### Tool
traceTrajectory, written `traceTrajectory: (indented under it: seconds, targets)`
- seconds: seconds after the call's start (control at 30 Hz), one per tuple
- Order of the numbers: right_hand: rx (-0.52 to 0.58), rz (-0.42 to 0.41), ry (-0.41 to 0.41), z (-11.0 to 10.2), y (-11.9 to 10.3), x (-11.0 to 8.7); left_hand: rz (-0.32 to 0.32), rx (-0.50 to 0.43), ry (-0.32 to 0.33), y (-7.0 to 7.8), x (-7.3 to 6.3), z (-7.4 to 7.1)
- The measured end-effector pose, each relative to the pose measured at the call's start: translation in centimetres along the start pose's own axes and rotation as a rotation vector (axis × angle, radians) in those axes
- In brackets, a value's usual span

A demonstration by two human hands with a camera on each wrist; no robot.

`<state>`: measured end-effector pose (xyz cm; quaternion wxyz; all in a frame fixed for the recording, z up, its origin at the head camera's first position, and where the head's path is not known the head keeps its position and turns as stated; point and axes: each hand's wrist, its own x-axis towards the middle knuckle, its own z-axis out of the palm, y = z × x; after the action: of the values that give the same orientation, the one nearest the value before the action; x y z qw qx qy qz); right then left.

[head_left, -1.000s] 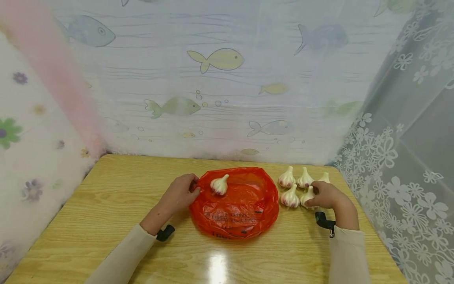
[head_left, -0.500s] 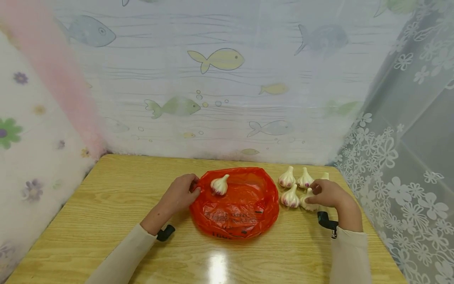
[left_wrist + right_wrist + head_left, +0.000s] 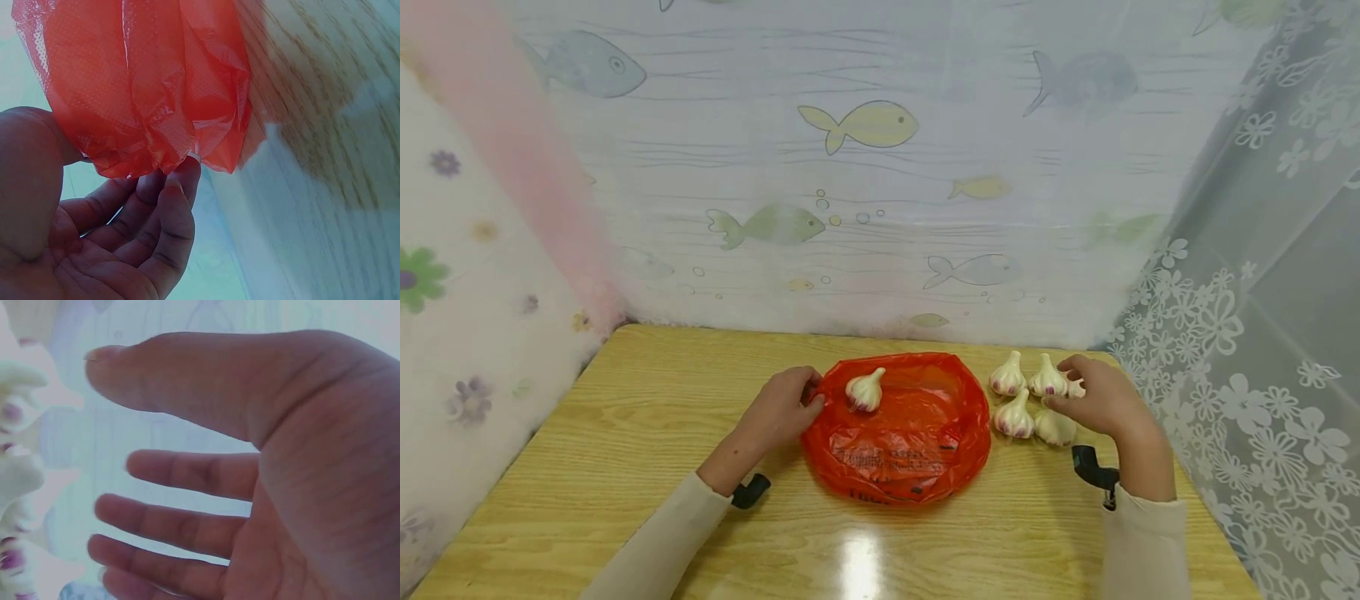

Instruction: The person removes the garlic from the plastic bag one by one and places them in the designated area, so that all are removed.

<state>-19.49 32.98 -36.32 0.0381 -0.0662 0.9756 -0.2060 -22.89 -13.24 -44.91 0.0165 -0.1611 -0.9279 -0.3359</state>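
A red plastic bag (image 3: 887, 450) lies spread out with its mouth upward, printed in black. One white garlic bulb (image 3: 864, 390) with purple streaks sits in its back left part. My left hand (image 3: 784, 406) pinches the bag's left rim; in the left wrist view the thumb and fingers meet at the gathered red plastic (image 3: 150, 94). Beside the bag on the right stand several garlic bulbs (image 3: 1014, 416) in two rows. Over the right end of these rows hovers my right hand (image 3: 1105, 398), thumb and fingers spread apart. It partly hides a back bulb (image 3: 1076, 386). The right wrist view shows nothing gripped.
The wooden table (image 3: 700, 358) runs back to a fish-patterned curtain (image 3: 865, 275). A flowered lace curtain (image 3: 1217, 333) hangs along the right edge. Dark wrist-camera mounts (image 3: 1093, 468) stick out under both wrists.
My right hand has drawn up and back from the front right garlic bulb, its fingers opening wider toward the back right bulb. The left hand and bag stay put.
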Motion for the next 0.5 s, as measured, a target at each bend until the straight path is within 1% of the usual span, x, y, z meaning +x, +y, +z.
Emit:
traceTrajectory:
  seconds: [0.23,0.33,0.5]
  targets:
    - [-0.002,-0.081,0.115,-0.1,-2.4,-0.3,0.009,0.002,0.007,0.0,0.0,0.0]
    - [0.01,-0.1,0.143,0.2,-3.4,-0.2,0.001,0.001,0.006,-0.1,0.1,0.0]
    - [0.046,-0.138,0.167,0.7,-4.7,0.2,-0.004,0.005,0.001,-0.1,0.1,0.2]
